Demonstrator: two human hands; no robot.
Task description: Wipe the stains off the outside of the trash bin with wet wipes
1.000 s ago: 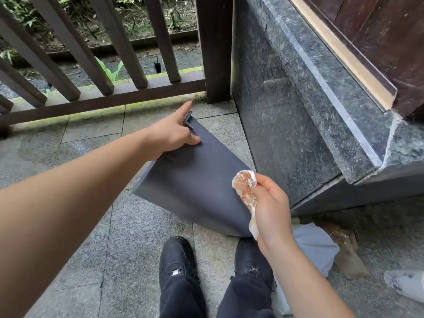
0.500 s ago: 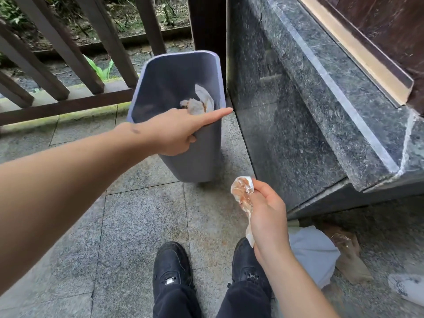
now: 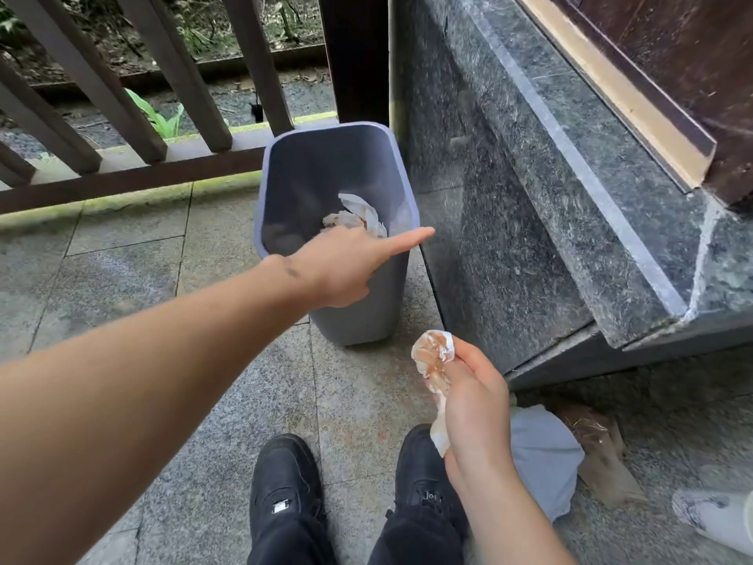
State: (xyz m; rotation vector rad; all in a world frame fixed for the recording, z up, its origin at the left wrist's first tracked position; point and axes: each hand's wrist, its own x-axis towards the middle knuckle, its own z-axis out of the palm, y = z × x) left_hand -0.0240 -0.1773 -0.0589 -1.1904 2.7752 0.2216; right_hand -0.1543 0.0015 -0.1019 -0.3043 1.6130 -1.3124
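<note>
Wiping looking finished: right hand (image 3: 474, 405) pinching soiled wet wipe (image 3: 434, 354); left hand (image 3: 346, 271), forefinger extended, holding nothing, hovering at trash bin (image 3: 366, 316) rim. Next: dropping wipe into bin.

Single head view: looks forward and steeply down, close over own shoes (image 3: 285, 483) and paved floor (image 3: 122, 279)

The bin (image 3: 358, 303) stands tight against the stone step (image 3: 509, 254) on its right and close to the railing (image 3: 134, 177) behind, while open paving (image 3: 142, 279) on its left and front gives a hand free access.
</note>
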